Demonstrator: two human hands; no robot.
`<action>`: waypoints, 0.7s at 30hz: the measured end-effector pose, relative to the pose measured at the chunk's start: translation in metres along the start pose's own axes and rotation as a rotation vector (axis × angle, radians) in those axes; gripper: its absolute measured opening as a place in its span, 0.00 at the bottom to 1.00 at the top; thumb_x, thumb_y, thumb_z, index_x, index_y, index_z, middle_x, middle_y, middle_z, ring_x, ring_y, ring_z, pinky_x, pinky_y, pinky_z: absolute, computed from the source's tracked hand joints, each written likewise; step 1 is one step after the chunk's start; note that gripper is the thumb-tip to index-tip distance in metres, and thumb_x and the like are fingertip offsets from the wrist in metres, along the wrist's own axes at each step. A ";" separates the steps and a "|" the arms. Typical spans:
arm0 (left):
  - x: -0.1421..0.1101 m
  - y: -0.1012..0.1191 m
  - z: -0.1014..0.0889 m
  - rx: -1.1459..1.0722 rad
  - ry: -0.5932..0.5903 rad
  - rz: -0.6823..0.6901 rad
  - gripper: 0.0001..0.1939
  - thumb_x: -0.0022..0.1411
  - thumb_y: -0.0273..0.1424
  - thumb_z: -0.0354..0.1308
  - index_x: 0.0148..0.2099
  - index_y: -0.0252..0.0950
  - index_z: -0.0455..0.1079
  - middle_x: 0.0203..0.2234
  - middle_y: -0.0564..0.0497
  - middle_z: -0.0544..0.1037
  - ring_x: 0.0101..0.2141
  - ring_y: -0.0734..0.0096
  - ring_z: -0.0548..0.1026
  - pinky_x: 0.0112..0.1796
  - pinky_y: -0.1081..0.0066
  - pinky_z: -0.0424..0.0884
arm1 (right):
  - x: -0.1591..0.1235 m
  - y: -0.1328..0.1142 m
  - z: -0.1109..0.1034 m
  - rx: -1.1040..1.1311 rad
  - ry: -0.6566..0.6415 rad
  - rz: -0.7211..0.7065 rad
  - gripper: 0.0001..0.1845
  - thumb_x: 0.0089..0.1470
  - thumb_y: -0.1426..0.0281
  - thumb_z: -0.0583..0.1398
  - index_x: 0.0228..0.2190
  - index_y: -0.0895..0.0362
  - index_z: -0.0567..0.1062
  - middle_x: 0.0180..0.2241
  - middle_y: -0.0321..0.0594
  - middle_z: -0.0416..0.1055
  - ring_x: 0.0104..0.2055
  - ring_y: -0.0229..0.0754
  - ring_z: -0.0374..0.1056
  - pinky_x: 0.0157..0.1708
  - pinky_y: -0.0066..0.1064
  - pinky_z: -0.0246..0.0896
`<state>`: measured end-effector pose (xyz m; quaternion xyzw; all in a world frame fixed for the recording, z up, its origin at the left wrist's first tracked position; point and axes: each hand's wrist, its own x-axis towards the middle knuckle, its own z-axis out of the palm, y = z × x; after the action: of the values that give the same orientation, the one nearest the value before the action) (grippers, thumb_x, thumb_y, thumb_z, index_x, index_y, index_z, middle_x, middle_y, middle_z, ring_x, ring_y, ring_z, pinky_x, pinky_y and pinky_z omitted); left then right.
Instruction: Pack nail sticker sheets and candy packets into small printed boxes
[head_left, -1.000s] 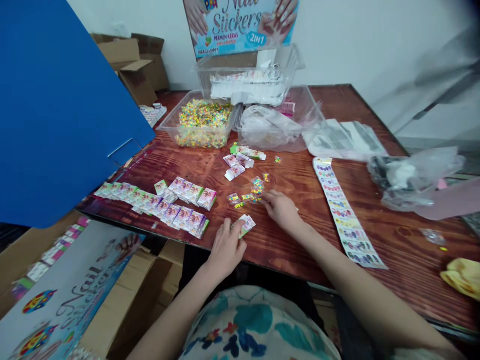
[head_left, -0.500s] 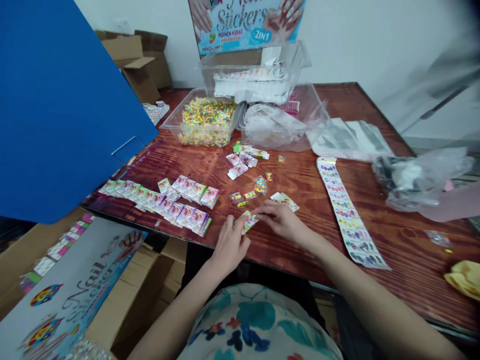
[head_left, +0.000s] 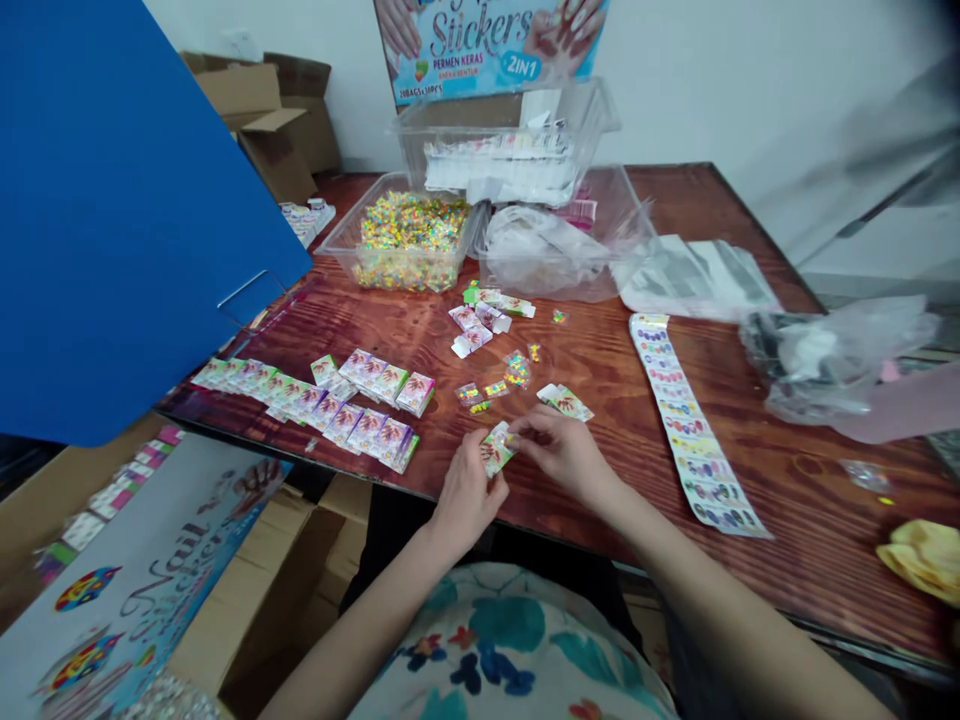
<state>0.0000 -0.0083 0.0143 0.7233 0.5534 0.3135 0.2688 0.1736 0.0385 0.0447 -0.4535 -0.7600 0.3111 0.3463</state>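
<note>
Near the table's front edge, my left hand [head_left: 469, 488] is closed around a small green-and-white printed box [head_left: 496, 452]. The fingertips of my right hand [head_left: 566, 455] are pinched at the box's upper right end; a tiny item between them would be hidden. Beyond the hands lie several small clear packets of coloured candy [head_left: 516, 370]. Another flat-lying little box [head_left: 566, 402] rests just past my right hand. To the left, filled little boxes [head_left: 367, 432] stand in overlapping rows. Farther back is a loose group of small cartons [head_left: 472, 340] with flaps out.
A clear tub of candy packets [head_left: 409, 245] stands at the back, beside a tub of plastic bags [head_left: 540, 245] and a raised tub of sticker sheets [head_left: 495, 170]. A long sticker strip [head_left: 686, 425] lies right. A blue panel [head_left: 135, 230] rises at left; an open carton [head_left: 240, 590] sits below.
My right hand first reached among the candy packets, then brought one to the box in my left hand. That packet is out of sight now, with the right fingertips at the box's end.
</note>
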 end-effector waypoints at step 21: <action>0.004 -0.001 0.006 -0.154 0.124 0.073 0.25 0.56 0.22 0.53 0.56 0.36 0.53 0.44 0.44 0.69 0.45 0.61 0.73 0.45 0.61 0.71 | -0.003 -0.010 -0.004 0.180 -0.081 0.011 0.12 0.61 0.65 0.56 0.41 0.53 0.78 0.37 0.42 0.70 0.41 0.42 0.69 0.43 0.35 0.65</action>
<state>0.0044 -0.0042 0.0106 0.6994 0.5164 0.4090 0.2773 0.1726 0.0325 0.0544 -0.4116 -0.7401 0.3980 0.3528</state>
